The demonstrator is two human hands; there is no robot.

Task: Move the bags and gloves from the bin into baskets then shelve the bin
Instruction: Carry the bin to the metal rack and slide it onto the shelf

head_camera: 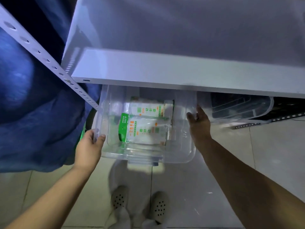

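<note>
A clear plastic bin (181, 156) sticks out from under a white shelf board (165, 71), its back half hidden beneath it. Inside lie two flat packets of disposable gloves: a near packet (146, 131) with a green header and orange print, and a far packet (146, 109) partly under the shelf. My left hand (90, 146) grips the bin's left rim, thumb inside. My right hand (198, 121) presses on the bin's right rim with the fingers spread.
A perforated white shelf upright (49, 61) slants down the left. A large blue fabric bundle (33, 113) fills the left side, a green edge showing by it. Another clear bin (239, 106) sits under the shelf at right. My shoes (140, 205) stand on tiled floor.
</note>
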